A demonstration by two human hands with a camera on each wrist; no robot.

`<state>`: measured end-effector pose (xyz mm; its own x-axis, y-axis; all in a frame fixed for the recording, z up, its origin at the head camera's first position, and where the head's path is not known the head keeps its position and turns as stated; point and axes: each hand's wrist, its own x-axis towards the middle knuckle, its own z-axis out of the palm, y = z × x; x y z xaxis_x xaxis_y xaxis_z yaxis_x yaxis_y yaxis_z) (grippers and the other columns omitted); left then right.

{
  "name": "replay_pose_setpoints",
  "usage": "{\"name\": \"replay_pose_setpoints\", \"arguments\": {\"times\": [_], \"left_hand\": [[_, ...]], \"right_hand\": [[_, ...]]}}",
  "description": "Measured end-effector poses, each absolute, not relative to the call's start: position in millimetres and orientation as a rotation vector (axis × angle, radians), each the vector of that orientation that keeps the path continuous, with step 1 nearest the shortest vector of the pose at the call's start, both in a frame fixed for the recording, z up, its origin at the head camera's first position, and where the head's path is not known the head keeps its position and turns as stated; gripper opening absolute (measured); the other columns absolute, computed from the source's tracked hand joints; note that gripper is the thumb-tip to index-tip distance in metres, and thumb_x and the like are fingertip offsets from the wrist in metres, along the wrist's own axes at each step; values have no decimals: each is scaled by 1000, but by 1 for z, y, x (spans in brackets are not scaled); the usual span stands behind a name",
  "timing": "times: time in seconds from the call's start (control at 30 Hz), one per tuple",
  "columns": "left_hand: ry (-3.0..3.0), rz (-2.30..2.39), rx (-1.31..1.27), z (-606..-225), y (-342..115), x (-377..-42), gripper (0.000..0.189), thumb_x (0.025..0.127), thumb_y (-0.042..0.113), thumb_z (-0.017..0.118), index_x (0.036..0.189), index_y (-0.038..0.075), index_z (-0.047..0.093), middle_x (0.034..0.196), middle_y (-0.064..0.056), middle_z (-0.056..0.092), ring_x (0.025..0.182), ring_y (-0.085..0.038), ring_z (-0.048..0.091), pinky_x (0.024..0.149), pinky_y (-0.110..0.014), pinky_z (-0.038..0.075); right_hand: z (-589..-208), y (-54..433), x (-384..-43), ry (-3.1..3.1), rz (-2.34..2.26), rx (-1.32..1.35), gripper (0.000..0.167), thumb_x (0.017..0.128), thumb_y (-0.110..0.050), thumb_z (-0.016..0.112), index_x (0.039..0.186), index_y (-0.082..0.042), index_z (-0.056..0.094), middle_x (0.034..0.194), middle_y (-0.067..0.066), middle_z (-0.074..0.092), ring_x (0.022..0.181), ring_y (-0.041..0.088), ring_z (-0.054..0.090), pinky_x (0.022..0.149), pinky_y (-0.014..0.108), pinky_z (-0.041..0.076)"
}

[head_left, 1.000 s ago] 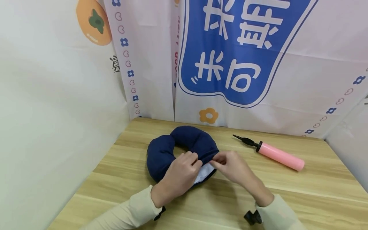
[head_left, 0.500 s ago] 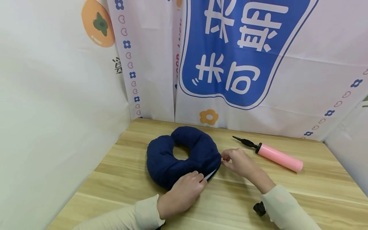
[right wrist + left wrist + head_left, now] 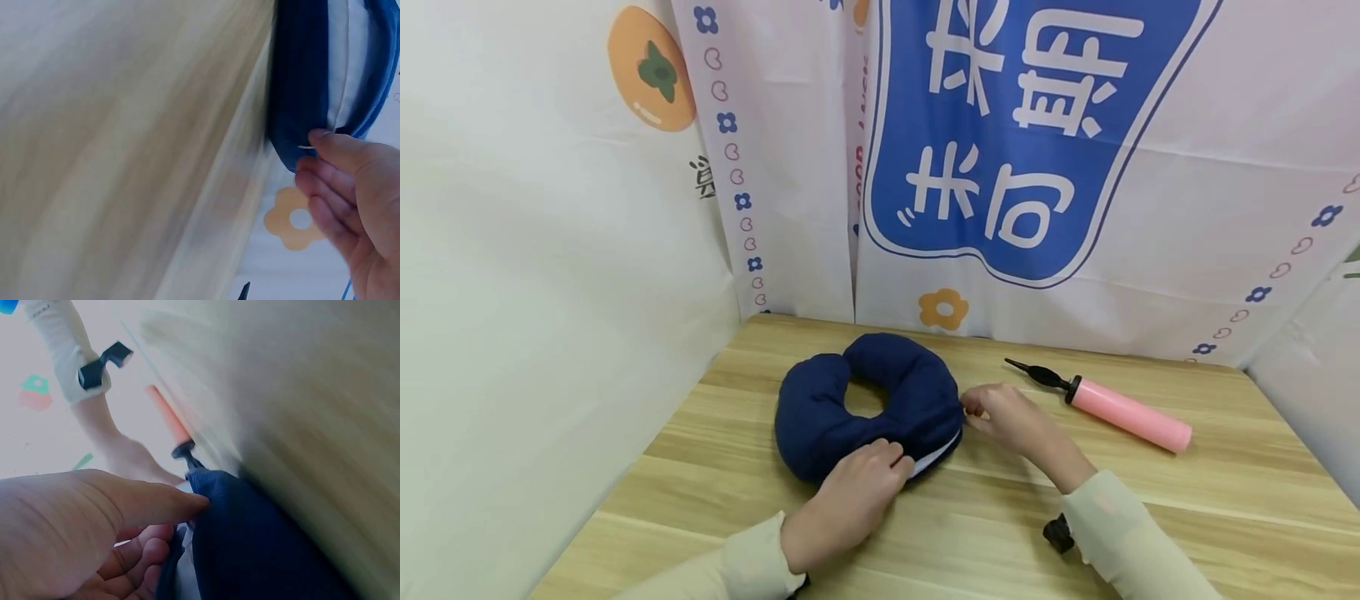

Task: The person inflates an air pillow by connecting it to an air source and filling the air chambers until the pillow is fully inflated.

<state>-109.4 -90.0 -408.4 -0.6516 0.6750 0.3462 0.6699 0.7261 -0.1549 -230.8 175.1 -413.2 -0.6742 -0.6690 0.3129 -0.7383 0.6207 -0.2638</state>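
Observation:
A dark blue U-shaped neck pillow (image 3: 816, 417) lies on the table, its gap toward the back left. Along its front right edge a slit in the cover shows a white inside (image 3: 934, 457). My left hand (image 3: 857, 493) pinches the cover's edge at the left part of this slit; in the left wrist view its thumb presses on the blue fabric (image 3: 250, 544). At the slit's right end, my right hand (image 3: 1017, 421) pinches the cover's corner. The right wrist view has a small white sliver at that thumb's tip, with the white inside (image 3: 347, 56) above it.
A pink hand pump (image 3: 1127, 412) with a black nozzle lies behind and right of my right hand. The wooden table (image 3: 700, 500) meets a white wall (image 3: 550, 292) on the left and a printed cloth (image 3: 797, 208) at the back.
The wide opening at the pillow's front right has narrowed to a slit. My right hand has moved to its right end, and my left hand lower along the front edge.

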Motion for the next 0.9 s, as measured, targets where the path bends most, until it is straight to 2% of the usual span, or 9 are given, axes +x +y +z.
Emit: {"name": "replay_pose_setpoints", "arguments": {"times": [0.2,0.43,0.67,0.77,0.9], "left_hand": [[-2527,12,-948,-409,-118,-116,18,89,-1,80,97,12,72,85,1,64,78,-15,61,74,-29,57],[-2519,37,-846,-413,-141,-125,17,89,2,81,101,12,74,91,0,68,83,-18,65,79,-31,59],[-2503,-24,-827,-412,-159,-133,24,84,-6,82,102,9,75,93,-4,70,86,-21,67,80,-34,61],[-2480,-31,-827,-409,-167,-142,25,84,-8,81,102,8,76,92,-5,71,85,-21,67,78,-34,61],[-2436,-12,-811,-402,-178,-163,27,82,-12,78,102,6,74,92,-7,71,84,-24,67,76,-36,60]], "right_hand": [[-417,155,-236,-2635,555,1225,8,97,-5,74,89,-9,74,83,0,73,73,6,62,66,24,53],[-424,140,-237,-2706,721,1157,10,97,-4,73,89,-9,77,84,1,76,74,6,66,66,22,55],[-422,134,-232,-2719,786,1154,21,94,-5,71,77,-15,66,67,-8,62,58,-3,48,55,18,45],[-411,136,-222,-2721,807,1185,17,92,-4,71,78,-14,69,66,-8,63,56,-4,48,56,18,46],[-394,136,-204,-2714,894,1204,13,95,-5,71,85,-12,75,73,-8,69,61,-4,54,60,19,51]]}}
